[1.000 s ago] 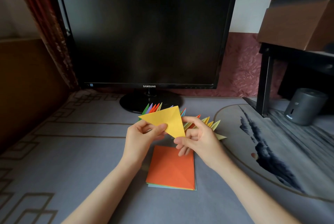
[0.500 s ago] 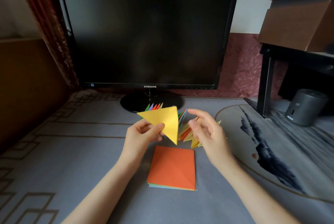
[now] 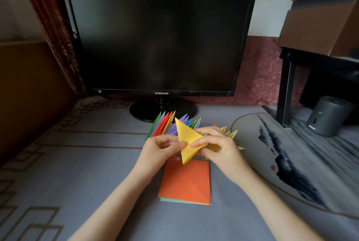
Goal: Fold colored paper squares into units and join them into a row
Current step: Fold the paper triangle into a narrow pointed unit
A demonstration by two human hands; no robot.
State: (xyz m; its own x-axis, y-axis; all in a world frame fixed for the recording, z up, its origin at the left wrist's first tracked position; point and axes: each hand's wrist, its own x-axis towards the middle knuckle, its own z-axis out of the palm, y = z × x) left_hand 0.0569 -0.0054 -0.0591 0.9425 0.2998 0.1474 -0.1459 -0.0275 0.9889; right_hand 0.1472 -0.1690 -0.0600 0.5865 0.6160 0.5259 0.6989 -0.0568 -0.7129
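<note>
A yellow folded paper triangle (image 3: 187, 139) is held above the desk between both hands. My left hand (image 3: 161, 148) pinches its left edge with thumb and fingers. My right hand (image 3: 219, 146) pinches its right corner. Behind the hands a row of joined folded units (image 3: 167, 124) in green, purple, orange, blue and yellow stands on the desk, partly hidden by my right hand. A stack of paper squares (image 3: 186, 181) with an orange sheet on top lies below the hands.
A black monitor (image 3: 159, 40) on a round stand fills the back of the desk. A grey cylinder (image 3: 328, 115) stands at the right under a black shelf with a cardboard box (image 3: 322, 19). A patterned grey mat (image 3: 68, 163) covers the desk.
My right hand has come back from the row to the yellow triangle and pinches its right corner. The triangle has turned, its point now up and left.
</note>
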